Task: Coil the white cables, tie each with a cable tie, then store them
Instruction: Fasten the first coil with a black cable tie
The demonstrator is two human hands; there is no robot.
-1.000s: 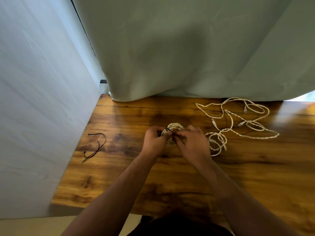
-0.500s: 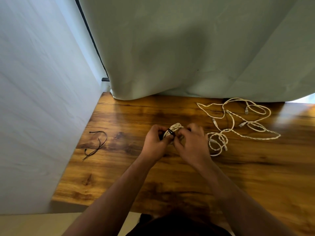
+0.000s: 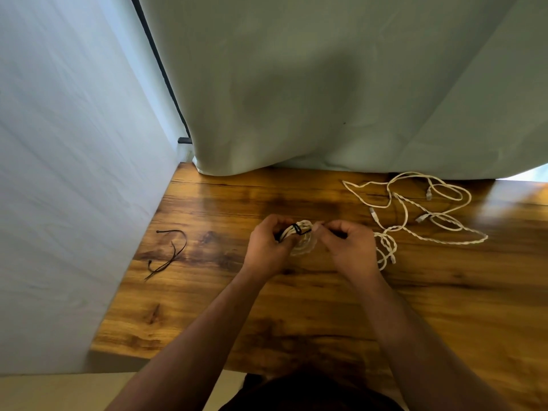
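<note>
We see the left grip (image 3: pixel 268 241) closed around the coiled white cable (image 3: pixel 301 243), with its fingers curled over the coil's left side. The coil is lifted just above the bench (image 3: pixel 296 310), between the two grips. A black cable tie (image 3: pixel 296 229) goes around the strands at the top of the coil, just beside the left grip's fingertips. The right grip (image 3: pixel 347 241) is narrow, and its fingers pinch what looks like the free end of the tie, though this part is blurred. To the right of the right grip, almost touching it, the loose white cables (image 3: pixel 415 209) lie tangled on the bench. Well to the left of the left grip lie the spare black ties (image 3: pixel 172 250). Beyond both grips hangs a pale curtain (image 3: pixel 326 99).
</note>
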